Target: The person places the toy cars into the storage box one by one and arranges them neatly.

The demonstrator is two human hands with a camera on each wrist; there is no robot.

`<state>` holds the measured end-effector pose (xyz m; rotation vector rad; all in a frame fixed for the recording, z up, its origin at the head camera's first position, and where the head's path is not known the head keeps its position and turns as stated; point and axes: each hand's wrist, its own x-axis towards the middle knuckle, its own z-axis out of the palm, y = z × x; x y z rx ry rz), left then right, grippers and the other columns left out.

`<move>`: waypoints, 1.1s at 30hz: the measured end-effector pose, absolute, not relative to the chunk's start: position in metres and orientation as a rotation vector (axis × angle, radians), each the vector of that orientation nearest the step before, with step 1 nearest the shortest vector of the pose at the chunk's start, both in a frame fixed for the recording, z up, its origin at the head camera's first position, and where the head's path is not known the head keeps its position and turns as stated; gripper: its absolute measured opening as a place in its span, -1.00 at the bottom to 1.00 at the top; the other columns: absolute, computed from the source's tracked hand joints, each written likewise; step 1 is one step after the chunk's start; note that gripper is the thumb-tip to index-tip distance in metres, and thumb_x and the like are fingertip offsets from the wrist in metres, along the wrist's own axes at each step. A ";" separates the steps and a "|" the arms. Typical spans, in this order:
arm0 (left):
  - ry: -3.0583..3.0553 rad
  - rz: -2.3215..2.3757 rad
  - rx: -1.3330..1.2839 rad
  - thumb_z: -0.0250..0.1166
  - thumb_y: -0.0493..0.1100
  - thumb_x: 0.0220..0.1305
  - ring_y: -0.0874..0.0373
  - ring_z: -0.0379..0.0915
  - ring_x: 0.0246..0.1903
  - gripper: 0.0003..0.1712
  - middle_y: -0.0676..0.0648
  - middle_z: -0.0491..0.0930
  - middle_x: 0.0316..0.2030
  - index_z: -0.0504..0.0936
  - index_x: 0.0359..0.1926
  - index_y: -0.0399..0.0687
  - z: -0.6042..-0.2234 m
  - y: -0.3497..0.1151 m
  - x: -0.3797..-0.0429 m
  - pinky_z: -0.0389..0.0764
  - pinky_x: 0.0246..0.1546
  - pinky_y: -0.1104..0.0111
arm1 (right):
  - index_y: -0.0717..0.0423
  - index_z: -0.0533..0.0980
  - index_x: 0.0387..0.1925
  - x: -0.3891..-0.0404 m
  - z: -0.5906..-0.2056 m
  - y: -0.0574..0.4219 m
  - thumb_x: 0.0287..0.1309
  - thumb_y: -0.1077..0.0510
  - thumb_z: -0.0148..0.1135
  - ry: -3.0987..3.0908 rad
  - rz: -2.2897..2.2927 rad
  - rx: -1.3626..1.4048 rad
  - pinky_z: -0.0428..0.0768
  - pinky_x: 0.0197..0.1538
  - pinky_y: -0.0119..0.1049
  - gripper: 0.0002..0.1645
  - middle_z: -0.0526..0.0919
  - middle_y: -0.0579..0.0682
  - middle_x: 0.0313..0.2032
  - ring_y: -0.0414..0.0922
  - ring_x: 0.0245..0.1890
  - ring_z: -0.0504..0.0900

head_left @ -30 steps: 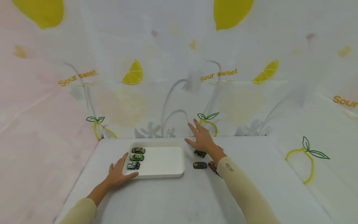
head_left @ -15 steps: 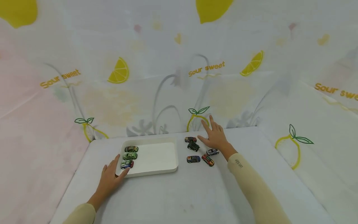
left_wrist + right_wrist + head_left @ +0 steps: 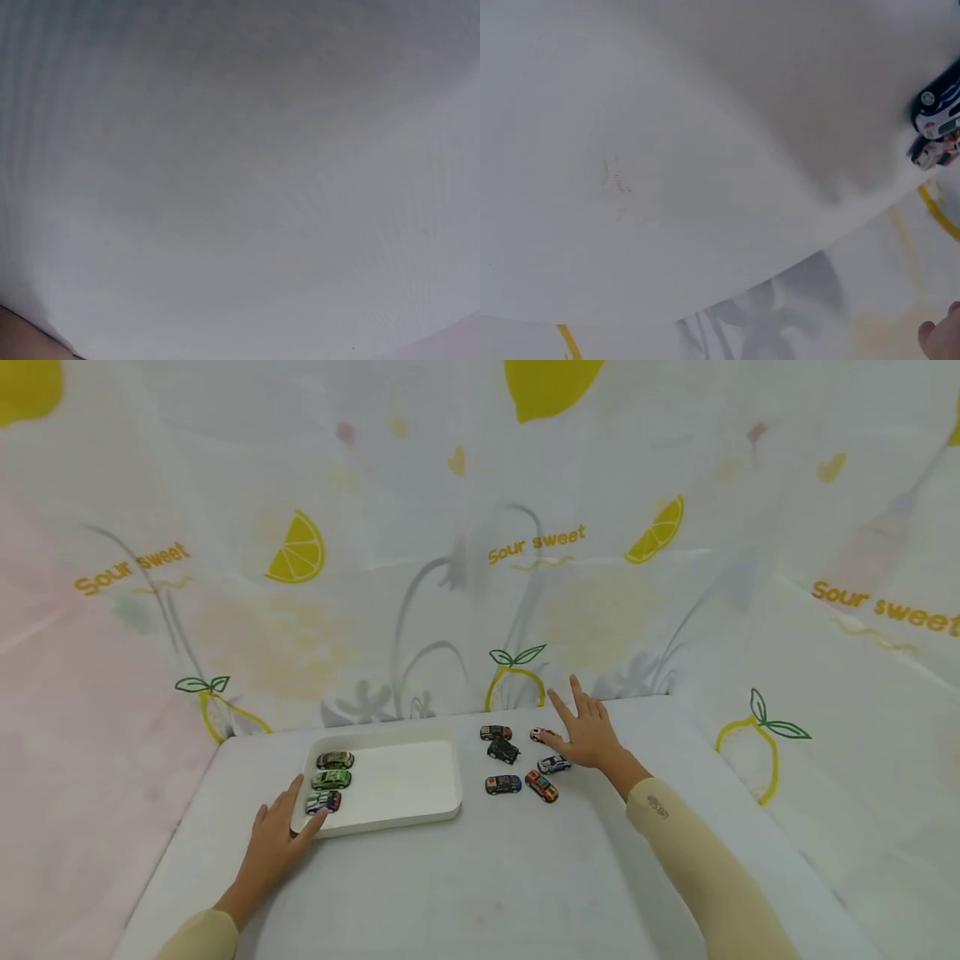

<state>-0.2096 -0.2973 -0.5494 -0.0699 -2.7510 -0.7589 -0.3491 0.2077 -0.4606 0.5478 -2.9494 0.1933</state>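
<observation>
In the head view my left hand (image 3: pixel 275 831) rests at the near left corner of a white tray (image 3: pixel 382 823), fingers along its left side and thumb at the front rim. Inside the tray three toy cars stand in a column: a dark patterned one (image 3: pixel 335 760), a green one (image 3: pixel 331 779) and a white, blue and red one (image 3: pixel 323 802). My right hand (image 3: pixel 590 735), fingers spread, hovers over the right side of a loose group of cars. Its thumb is nearest a white and orange car (image 3: pixel 540 735), partly covered, and a white and blue car (image 3: pixel 554 764). Nothing is held.
Right of the tray lie a black car (image 3: pixel 503 751), a dark red-marked car (image 3: pixel 496 732), a blue car (image 3: pixel 502 784) and a red car (image 3: pixel 542 786). A lemon-printed cloth (image 3: pixel 420 610) stands behind the white table (image 3: pixel 450 893). The left wrist view shows mostly blurred white surface.
My right hand has moved right from over the black car, uncovering several cars. The head view has turned to the right. My left hand stays at the tray's corner.
</observation>
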 end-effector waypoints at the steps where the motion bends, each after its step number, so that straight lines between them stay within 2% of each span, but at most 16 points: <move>1: -2.750 -0.757 -0.071 0.11 0.19 0.23 -0.39 0.11 0.20 -0.10 -0.47 0.25 0.21 -0.08 0.43 -0.04 -0.550 -0.298 -0.209 -0.07 0.20 -0.24 | -0.20 -0.16 0.44 -0.349 -0.462 0.205 0.14 -0.41 -0.11 -2.951 0.202 0.559 -0.06 0.32 0.24 -0.05 -0.51 0.11 0.43 0.20 0.39 -0.06; 12: -2.763 -0.706 -0.063 0.11 0.20 0.22 -0.38 0.13 0.19 -0.09 -0.47 0.27 0.19 -0.07 0.43 -0.04 -0.550 -0.304 -0.203 -0.03 0.18 -0.25 | -0.19 -0.13 0.44 -0.339 -0.475 0.176 0.14 -0.43 -0.15 -2.944 0.256 0.709 0.00 0.33 0.18 -0.06 -0.46 0.12 0.43 0.21 0.38 -0.01; 19: -2.762 -0.725 -0.080 0.11 0.21 0.22 -0.37 0.12 0.21 -0.09 -0.45 0.25 0.22 -0.07 0.43 -0.03 -0.547 -0.305 -0.206 -0.05 0.19 -0.25 | -0.23 -0.13 0.43 -0.338 -0.480 0.167 0.13 -0.44 -0.12 -2.945 0.240 0.715 0.04 0.32 0.14 -0.06 -0.34 0.18 0.44 0.16 0.38 0.01; 26: -2.757 -0.712 -0.075 0.12 0.20 0.22 -0.35 0.13 0.21 -0.08 -0.45 0.27 0.21 -0.05 0.43 -0.06 -0.550 -0.305 -0.206 -0.04 0.18 -0.26 | -0.23 -0.09 0.43 -0.338 -0.486 0.160 0.10 -0.49 -0.16 -2.991 0.282 0.751 0.04 0.33 0.16 -0.05 -0.36 0.14 0.44 0.17 0.39 0.00; 29: -2.750 -0.720 -0.075 0.13 0.19 0.21 -0.36 0.13 0.21 -0.09 -0.45 0.28 0.21 -0.04 0.43 -0.06 -0.552 -0.302 -0.208 -0.04 0.19 -0.25 | -0.22 -0.05 0.42 -0.338 -0.488 0.156 0.08 -0.52 -0.20 -3.009 0.311 0.737 0.06 0.32 0.17 -0.04 -0.26 0.15 0.44 0.17 0.39 -0.01; 33: -2.757 -0.713 -0.060 0.12 0.20 0.21 -0.37 0.13 0.20 -0.09 -0.45 0.28 0.20 -0.04 0.42 -0.05 -0.555 -0.298 -0.208 -0.02 0.18 -0.25 | -0.13 0.10 0.37 -0.337 -0.489 0.150 0.09 -0.47 -0.10 -2.997 0.386 0.741 0.14 0.29 0.17 -0.09 0.00 0.15 0.39 0.16 0.37 0.07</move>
